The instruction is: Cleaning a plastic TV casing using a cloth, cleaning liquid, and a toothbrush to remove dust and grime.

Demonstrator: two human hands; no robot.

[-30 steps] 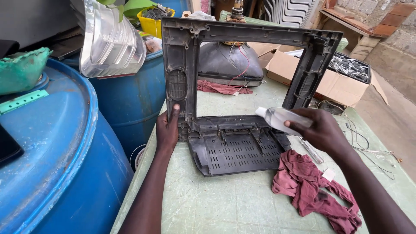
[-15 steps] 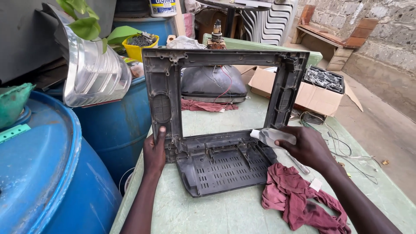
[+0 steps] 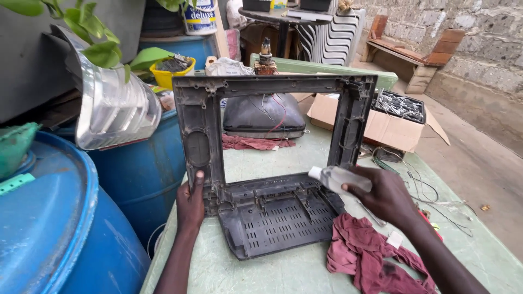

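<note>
— Where are my hands?

— My left hand grips the left post of a dark plastic television frame, standing upright on the green table; only the thumb shows, the fingers wrapped behind. My right hand is closed around a small clear bottle, its lower end hidden in my palm.

— What's hard to see?

— A maroon rag lies partly under my right forearm. Through the frame, a picture tube sits partly blocked.
</note>
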